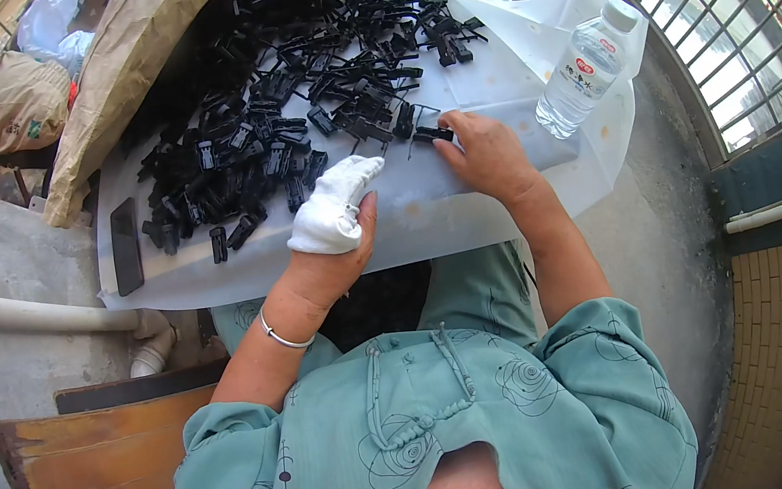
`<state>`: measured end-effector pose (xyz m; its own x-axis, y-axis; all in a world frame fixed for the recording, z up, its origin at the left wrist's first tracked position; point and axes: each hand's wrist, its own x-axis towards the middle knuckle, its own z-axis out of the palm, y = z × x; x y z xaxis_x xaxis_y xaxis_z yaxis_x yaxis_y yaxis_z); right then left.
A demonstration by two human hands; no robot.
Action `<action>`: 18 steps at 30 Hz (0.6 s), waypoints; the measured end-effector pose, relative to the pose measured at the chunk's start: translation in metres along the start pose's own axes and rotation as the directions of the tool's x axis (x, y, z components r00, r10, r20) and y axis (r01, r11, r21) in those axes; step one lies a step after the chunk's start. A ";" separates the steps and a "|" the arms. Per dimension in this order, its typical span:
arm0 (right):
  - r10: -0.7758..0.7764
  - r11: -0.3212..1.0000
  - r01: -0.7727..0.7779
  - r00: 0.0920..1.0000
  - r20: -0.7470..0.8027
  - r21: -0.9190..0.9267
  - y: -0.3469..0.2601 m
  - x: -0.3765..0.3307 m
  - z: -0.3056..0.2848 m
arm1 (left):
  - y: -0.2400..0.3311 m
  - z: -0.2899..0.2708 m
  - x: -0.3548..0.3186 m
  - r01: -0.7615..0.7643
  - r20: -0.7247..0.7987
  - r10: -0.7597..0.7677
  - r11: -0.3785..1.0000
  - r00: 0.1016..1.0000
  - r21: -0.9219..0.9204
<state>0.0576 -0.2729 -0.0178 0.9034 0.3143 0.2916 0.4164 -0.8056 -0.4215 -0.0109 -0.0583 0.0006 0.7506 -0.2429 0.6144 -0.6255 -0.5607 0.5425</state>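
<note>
**Black plastic clips heaped on a white-covered table**

White plastic sheeting covers the table (488, 78), and its loose corner hangs past the right edge. Brown paper of a large sack (117, 68) lies along the left edge, slumped against the far-left corner. Next in bulk is the pile of black plastic clips (287, 88), which spreads from the far edge down toward the near-left corner, thick in the middle and thinning to single pieces at its fringe.

A clear plastic water bottle (587, 65) with a white cap lies on its side near the right edge, well apart from the pile. A dark phone (125, 246) lies flat at the near-left corner, just beside the outermost clips.

The left hand (338, 214) rests at the near edge, its fingers wrapped in white cloth and curled loosely over the sheet; the bare thumb shows below them, and I cannot tell whether anything sits inside the curl. A silver bangle (281, 337) circles that wrist.

The right hand (487, 154) lies palm down just right of the table's middle, fingertips pinched on one black clip (435, 134) at the pile's near-right fringe.
</note>
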 end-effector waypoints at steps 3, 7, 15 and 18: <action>-0.142 0.987 0.140 0.990 0.020 0.083 -0.018 -0.015 -0.011 | 0.001 -0.004 0.010 -0.098 0.046 0.097 0.995 0.994 0.021; -0.330 0.869 0.272 0.941 0.074 0.413 -0.046 -0.026 -0.019 | 0.015 -0.011 0.018 0.130 0.273 -0.082 0.978 0.958 -0.164; -0.180 0.775 0.205 0.978 -0.103 0.598 -0.074 -0.035 -0.014 | 0.012 -0.020 0.007 0.657 0.467 -0.463 0.519 0.754 -0.547; -0.288 0.734 0.402 0.914 -0.286 0.547 -0.089 -0.034 0.001 | 0.011 -0.015 0.000 0.621 0.402 -0.477 0.539 0.782 -0.569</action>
<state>-0.0097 -0.2108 0.0087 0.6767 0.3754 0.6334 0.7250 -0.1900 -0.6620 -0.0213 -0.0524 0.0153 0.9705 -0.2410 -0.0084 0.0081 -0.0022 1.0000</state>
